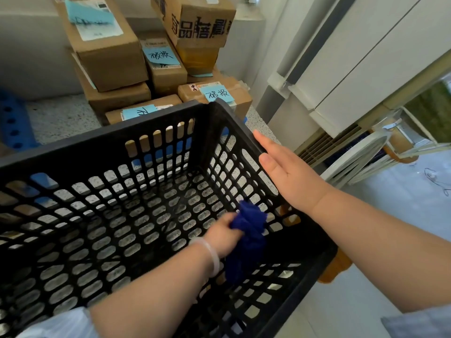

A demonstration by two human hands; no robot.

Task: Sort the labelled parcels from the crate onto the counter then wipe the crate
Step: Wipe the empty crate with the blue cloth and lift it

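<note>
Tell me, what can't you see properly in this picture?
All in the head view:
1. Left hand fingertips: buried in the cloth.
2. Front parcel note: lower part behind the crate rim.
3. Top parcel: cut off by the top edge.
4. Left parcel label: print too blurred to read.
5. Crate's near corners: past the bottom edge.

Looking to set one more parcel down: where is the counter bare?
Bare speckled counter lies left of the stacked parcels, up to the blue perforated piece. The crate floor is free on its left half. Crowded: behind its far rim, parcels; at its right wall, left hand with blue cloth, right hand flat.
</note>
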